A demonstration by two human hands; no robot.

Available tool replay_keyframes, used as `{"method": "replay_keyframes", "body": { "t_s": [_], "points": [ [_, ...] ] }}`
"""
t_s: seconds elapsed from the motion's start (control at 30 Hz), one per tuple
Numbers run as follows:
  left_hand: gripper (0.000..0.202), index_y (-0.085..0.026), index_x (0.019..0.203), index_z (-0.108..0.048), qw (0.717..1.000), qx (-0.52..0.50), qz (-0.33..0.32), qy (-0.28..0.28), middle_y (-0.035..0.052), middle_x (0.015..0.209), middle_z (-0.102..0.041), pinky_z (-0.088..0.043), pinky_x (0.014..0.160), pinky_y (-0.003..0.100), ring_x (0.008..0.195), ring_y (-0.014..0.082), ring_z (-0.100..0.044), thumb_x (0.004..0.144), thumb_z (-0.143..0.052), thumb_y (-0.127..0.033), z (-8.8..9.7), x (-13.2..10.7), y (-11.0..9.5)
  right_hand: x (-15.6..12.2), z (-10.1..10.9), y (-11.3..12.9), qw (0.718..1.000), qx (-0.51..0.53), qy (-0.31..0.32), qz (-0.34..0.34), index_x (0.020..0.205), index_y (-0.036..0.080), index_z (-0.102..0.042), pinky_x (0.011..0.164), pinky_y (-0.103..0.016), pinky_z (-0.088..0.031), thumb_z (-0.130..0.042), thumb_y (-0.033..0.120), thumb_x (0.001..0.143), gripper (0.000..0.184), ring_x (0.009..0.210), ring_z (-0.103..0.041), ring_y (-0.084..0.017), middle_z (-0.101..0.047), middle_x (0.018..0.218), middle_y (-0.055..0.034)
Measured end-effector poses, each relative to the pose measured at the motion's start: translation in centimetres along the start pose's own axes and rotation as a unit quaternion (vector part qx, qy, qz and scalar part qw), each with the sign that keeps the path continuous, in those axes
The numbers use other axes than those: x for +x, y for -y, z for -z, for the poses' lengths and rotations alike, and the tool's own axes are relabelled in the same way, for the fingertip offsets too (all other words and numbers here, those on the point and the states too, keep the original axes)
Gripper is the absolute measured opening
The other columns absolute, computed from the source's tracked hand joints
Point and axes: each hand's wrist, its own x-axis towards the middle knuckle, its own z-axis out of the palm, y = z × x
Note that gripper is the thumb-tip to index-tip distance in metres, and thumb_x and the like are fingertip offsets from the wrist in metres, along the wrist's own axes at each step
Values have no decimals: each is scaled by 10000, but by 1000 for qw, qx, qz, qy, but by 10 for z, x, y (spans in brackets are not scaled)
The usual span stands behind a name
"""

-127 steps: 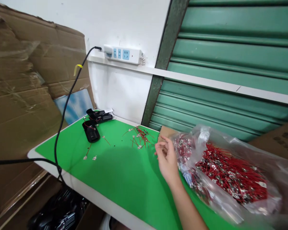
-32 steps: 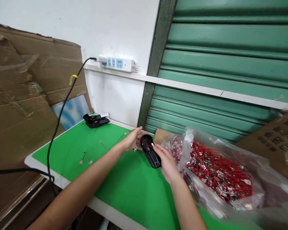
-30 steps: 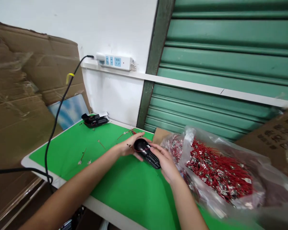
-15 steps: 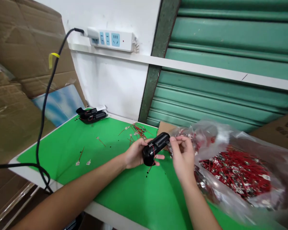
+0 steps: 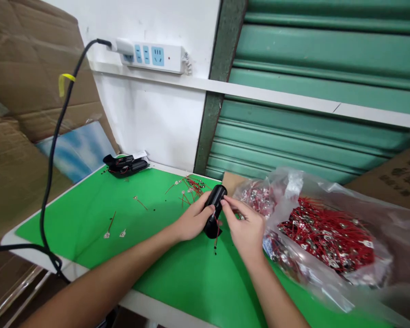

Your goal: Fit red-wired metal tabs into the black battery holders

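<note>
A glossy black plastic housing [image 5: 216,205] stands tilted above the green mat, a thin red wire [image 5: 217,230] hanging from its lower end. My left hand [image 5: 195,218] is wrapped round it from the left, thumb across its front. At the upper right side of the housing, my right hand [image 5: 244,223] has thumb and forefinger pinched together against it; whatever lies between those fingertips is too small to make out. Just behind the housing lies a small heap of red-wired metal contacts [image 5: 195,184].
Clear plastic bags [image 5: 331,237] full of red-wired contacts fill the right side. More black housings [image 5: 126,165] lie at the far left corner. Loose contacts [image 5: 106,234] are scattered on the green mat [image 5: 171,273]. A black cable [image 5: 56,136] hangs at left from a power strip [image 5: 153,55].
The black housing has been turned more upright and shifted slightly left. My left thumb now lies over its front, and my right fingertips have moved left, down its side.
</note>
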Motion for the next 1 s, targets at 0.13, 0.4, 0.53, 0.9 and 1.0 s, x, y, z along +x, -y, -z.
{"method": "replay_keyframes", "body": {
  "t_s": [0.13,0.4,0.53,0.9,1.0],
  "points": [
    [533,-168,1448,-476,993,106,-45,-37,63,1042,-684,-557,908,352,1011,219,-656,937,-458,-321,3,-1,2,-2,-1,4,995,-39,10,90,1010,200,-815,685,-283,-594,-687,202,930,151,690,-725,-166,-795,883,-48],
    [578,-111,1442,-487,984,157,-78,-45,104,1398,-600,-434,1133,360,1292,244,-543,889,-418,-263,3,1,0,-3,-3,3,990,-24,95,104,1114,209,-782,771,-266,-565,-577,141,972,259,838,-701,-159,-717,944,-51],
    [613,-131,1474,-471,981,171,-79,-55,97,1478,-560,-424,1148,376,1324,257,-530,874,-416,-242,6,0,-2,-2,1,4,979,-49,140,141,1228,229,-712,826,-322,-565,-522,130,990,321,906,-672,-192,-687,978,-61],
    [670,-93,1531,-414,959,245,-142,-20,121,1575,-483,-319,1243,378,1405,254,-490,866,-403,-177,8,0,-3,-2,5,2,966,-108,157,175,1575,259,-297,895,-414,-586,-541,102,963,677,1017,-684,-252,-702,988,-59],
    [678,-91,1537,-414,960,247,-130,-21,124,1579,-481,-318,1245,395,1408,260,-489,864,-402,-178,8,0,-3,-2,5,1,969,-101,152,167,1575,269,-305,910,-414,-588,-545,105,964,676,1028,-691,-248,-703,986,-56]
  ]
}}
